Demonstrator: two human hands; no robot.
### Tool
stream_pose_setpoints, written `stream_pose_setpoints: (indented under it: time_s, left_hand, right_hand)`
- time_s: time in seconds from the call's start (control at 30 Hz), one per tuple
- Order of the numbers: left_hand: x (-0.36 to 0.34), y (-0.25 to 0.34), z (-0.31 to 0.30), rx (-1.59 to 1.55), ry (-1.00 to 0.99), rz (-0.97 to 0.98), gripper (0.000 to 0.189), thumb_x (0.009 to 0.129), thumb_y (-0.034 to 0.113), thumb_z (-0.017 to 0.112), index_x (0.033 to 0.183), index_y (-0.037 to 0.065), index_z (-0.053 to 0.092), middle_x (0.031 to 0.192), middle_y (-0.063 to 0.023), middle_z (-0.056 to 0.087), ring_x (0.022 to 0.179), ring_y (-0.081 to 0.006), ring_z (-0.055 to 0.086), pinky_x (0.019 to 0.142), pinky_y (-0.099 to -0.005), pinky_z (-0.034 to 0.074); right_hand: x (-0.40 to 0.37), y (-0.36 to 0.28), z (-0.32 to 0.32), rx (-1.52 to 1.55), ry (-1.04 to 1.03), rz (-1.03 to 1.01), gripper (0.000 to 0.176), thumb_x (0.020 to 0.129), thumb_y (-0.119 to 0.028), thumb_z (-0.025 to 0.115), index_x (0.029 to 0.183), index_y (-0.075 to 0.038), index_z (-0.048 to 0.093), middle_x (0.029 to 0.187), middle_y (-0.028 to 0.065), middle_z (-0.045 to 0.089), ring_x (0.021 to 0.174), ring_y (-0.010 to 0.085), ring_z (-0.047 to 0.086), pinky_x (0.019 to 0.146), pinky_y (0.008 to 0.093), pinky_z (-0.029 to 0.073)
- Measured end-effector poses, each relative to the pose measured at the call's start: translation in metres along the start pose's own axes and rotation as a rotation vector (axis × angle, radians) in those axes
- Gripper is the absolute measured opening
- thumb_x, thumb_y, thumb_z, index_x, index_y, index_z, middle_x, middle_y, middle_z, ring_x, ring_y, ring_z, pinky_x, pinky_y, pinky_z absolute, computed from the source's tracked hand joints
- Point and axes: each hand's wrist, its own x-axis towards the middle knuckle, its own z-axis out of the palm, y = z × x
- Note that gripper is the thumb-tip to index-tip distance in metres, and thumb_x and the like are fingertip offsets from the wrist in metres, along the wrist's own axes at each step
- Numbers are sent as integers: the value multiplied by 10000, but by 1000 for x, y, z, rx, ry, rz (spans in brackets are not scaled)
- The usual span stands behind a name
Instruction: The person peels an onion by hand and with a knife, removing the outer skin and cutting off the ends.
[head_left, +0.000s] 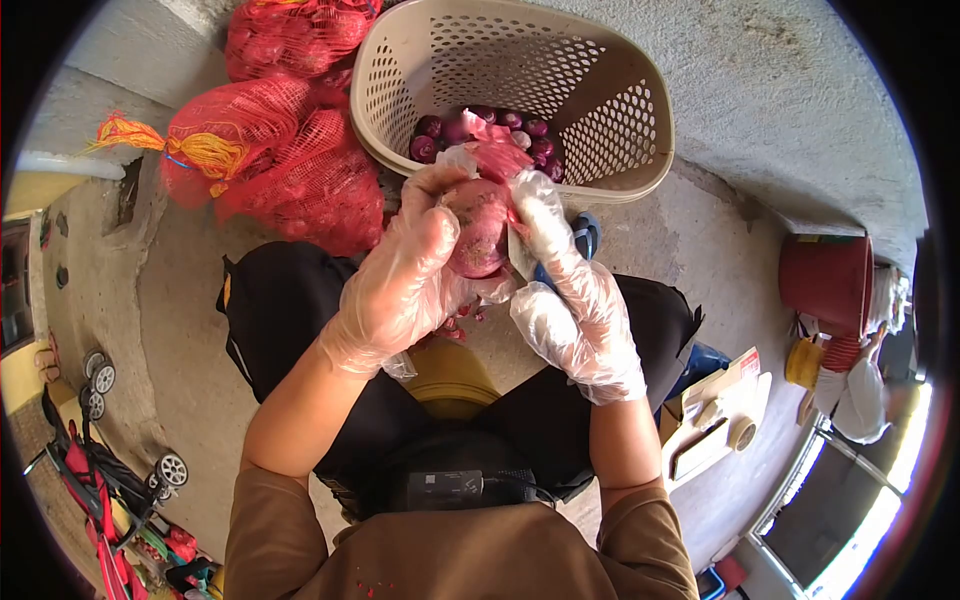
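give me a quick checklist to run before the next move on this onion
1. Onion held by the left hand: ok.
2. Plastic gloves on both hands: ok, the right hand is covered too.
3. Right-hand fingers clear of what looks like a knife: cannot tell, they partly hide it.
4. Onion surface clean: not ok, brownish patches show.
5. Room in the basket: ok, visible onions lie low inside.

Gloved left fingers (437, 236) hold a red onion (482, 238), right fingers (544, 218) beside it, near a basket (628, 125) of purple onions (536, 128).
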Motion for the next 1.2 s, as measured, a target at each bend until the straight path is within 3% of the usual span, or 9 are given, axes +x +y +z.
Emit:
stream_pose_setpoints:
  time_s: [0.17,0.4,0.47,0.67,0.8,0.87,1.07,1.17,1.2]
  left_hand:
    - [0,0,3,5,22,-12,671,975,413,544,1469,96,219,1446,-131,387,1233,-281,538,934,-425,540]
    - [-1,4,-4,94,67,-65,734,801,369,749,1371,149,342,1331,-115,493,967,-245,645,715,-314,550]
    - [1,4,-5,95,77,-69,761,746,318,776,1359,161,353,1319,-121,501,946,-243,645,669,-298,544]
    - [-1,-2,-5,251,176,43,753,656,194,734,1316,146,375,1277,-161,524,852,-199,633,601,-252,505]
    - [-2,8,-9,324,95,1,657,663,51,664,1259,90,392,1170,-41,465,1069,-129,493,880,-294,475]
    - [-1,12,-12,373,5,-23,631,659,35,673,1233,85,416,1156,-36,472,1072,-124,490,915,-296,458]
    - [4,15,-4,384,22,56,604,685,33,662,1262,29,484,1196,-53,508,1116,-131,496,1005,-300,399]
    - [3,19,-6,357,-19,17,641,698,34,644,1315,6,472,1232,-64,507,1136,-137,495,1005,-301,400]
    - [4,17,-5,401,12,51,658,684,98,667,1309,14,480,1238,-73,520,1076,-128,516,939,-284,429]
  right_hand:
    - [-1,0,-3,22,5,58,561,897,-1,573,1441,-35,441,1423,174,515,1231,300,581,991,317,436]
    - [-2,8,-8,0,136,9,544,891,26,535,1428,-22,457,1460,158,482,1342,251,471,1085,311,338]
    - [-4,3,-10,145,107,138,543,888,35,530,1424,-20,463,1463,158,478,1352,240,457,1089,308,333]
    - [-9,8,-7,401,77,163,648,894,14,545,1502,-23,324,1464,166,468,1348,222,447,1067,312,363]
    - [-7,6,-14,421,-101,186,730,910,-77,596,1535,-8,224,1496,167,420,1375,229,397,1099,340,326]
    - [-5,8,-16,318,-140,117,699,911,-92,604,1519,-4,270,1496,162,423,1375,235,404,1108,340,310]
    - [-3,5,-21,291,-151,143,591,908,-59,566,1470,-9,392,1483,140,451,1365,238,429,1110,330,309]
    - [0,-1,-22,305,-116,169,561,903,-28,537,1454,-15,427,1475,133,464,1353,226,443,1102,322,327]
    - [0,0,-22,276,-118,161,568,901,-22,538,1457,-16,421,1478,136,459,1348,226,449,1098,321,335]
